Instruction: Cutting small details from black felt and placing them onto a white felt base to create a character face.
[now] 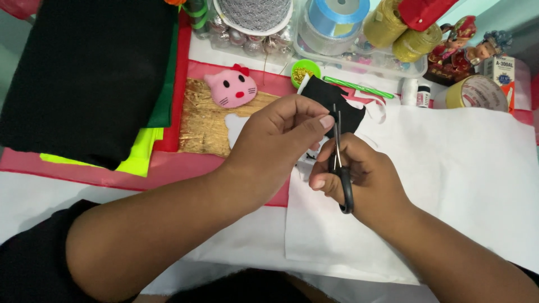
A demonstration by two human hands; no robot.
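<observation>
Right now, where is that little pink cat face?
The pink cat face lies on the gold sheet at upper centre-left of the head view, just beyond the left hand and left of the small green cup.

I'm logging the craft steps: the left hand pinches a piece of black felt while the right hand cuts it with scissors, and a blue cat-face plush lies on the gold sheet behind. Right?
Not quite. The cat-face plush is pink, not blue, as the head view shows. The rest stands: the left hand pinches the black felt, the right hand works the scissors, and the plush lies on the gold sheet.
</observation>
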